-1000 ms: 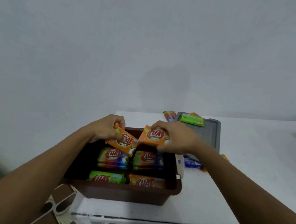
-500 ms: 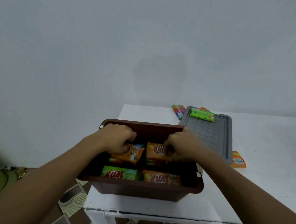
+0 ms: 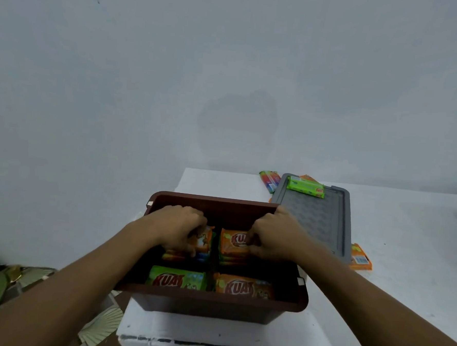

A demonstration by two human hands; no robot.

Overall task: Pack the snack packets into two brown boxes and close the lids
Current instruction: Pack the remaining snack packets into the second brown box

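Pressing down, your left hand [image 3: 177, 227] and right hand [image 3: 274, 233] each grip an orange packet [image 3: 232, 242] lengthwise atop the brown box's [image 3: 214, 303] far stacks.

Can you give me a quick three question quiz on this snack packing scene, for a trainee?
1. True or false: the grey lid is already closed on the brown box.
2. Multiple choice: where does the green packet outside the box lie? A) on the grey lid B) on the floor C) in the left hand
3. Fill in: the right hand presses an ______ packet in the box's far row.

Key
1. False: the lid lies flat on the white table beside the box.
2. A
3. orange; the left hand presses another orange packet beside it.
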